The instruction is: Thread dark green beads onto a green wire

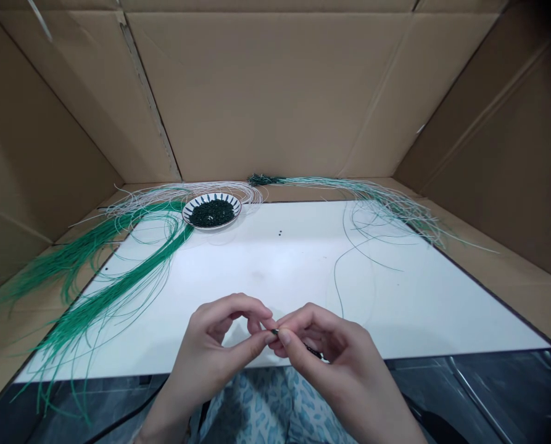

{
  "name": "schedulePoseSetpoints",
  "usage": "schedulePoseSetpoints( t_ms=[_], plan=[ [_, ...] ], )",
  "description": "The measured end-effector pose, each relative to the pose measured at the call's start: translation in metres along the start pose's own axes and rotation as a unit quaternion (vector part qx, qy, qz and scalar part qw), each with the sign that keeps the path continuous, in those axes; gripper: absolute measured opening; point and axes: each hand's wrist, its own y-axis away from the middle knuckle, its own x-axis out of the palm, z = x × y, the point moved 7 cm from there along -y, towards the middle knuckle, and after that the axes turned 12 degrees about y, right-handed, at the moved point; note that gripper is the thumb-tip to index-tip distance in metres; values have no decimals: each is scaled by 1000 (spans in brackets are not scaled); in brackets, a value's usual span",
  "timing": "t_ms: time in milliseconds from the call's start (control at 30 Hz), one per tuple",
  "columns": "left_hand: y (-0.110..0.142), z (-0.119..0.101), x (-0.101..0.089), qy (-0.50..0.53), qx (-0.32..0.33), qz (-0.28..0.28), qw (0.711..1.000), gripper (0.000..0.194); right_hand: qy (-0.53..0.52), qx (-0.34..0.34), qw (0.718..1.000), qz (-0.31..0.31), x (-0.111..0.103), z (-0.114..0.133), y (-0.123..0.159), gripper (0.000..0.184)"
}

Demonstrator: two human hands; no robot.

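The left hand (pixel 213 351) and the right hand (pixel 331 364) are both curled up, and their fingertips (pixel 269 338) meet in a small, tight pinch. Together they hold a thin string (pixel 275 332) with small dark beads (pixel 313 351) on it, just above the white tabletop (pixel 275 277). The fingers hide part of the string. For small work like this, it helps to keep the hands close together and the pinch firm but gentle, so the beads do not slip off.

Farther away, long bunches of green strings (pixel 113 296) lie on the left side of the tabletop. Near them is a round plate (pixel 211 226) holding a pile of dark green beads (pixel 211 213). White strings (pixel 187 191) curve behind the plate, pale green strings (pixel 386 203) lie at the back right, and brown cardboard walls (pixel 266 92) stand around it all.
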Motion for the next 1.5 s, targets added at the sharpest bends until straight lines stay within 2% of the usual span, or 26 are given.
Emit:
schedulePoseSetpoints(
  t_ms=[167,400,600,733,833,933,1033,1100,1267,1500],
  plan=[
    [0,-3,1,-24,9,8,1000,22,23,-3,1000,0,0,0,0,15],
    [1,-11,2,-137,55,29,989,26,49,5,999,4,-5,-3,-1,9],
    [4,-23,15,-204,118,60,970,26,9,53,999,0,-10,-13,-3,9],
    [5,-21,22,-244,141,44,958,27,-24,65,997,-26,-14,-20,-6,6],
    [3,-11,21,-250,118,15,961,32,-24,60,996,-57,-19,-23,-10,9],
    [1,1,15,-216,44,-8,975,41,-36,59,995,-68,-20,-24,-13,15],
    [0,8,15,-164,-22,6,986,14,-50,60,995,-65,-19,-26,-14,15],
    [0,9,16,-146,-44,11,988,14,-49,61,995,-59,-17,-27,-15,15],
    [-2,8,16,-134,-41,11,990,17,-29,44,998,-46,-14,-25,-16,14],
    [-3,11,12,-99,-42,-19,994,16,46,-2,999,-21,-12,-16,-16,18]
  ],
)
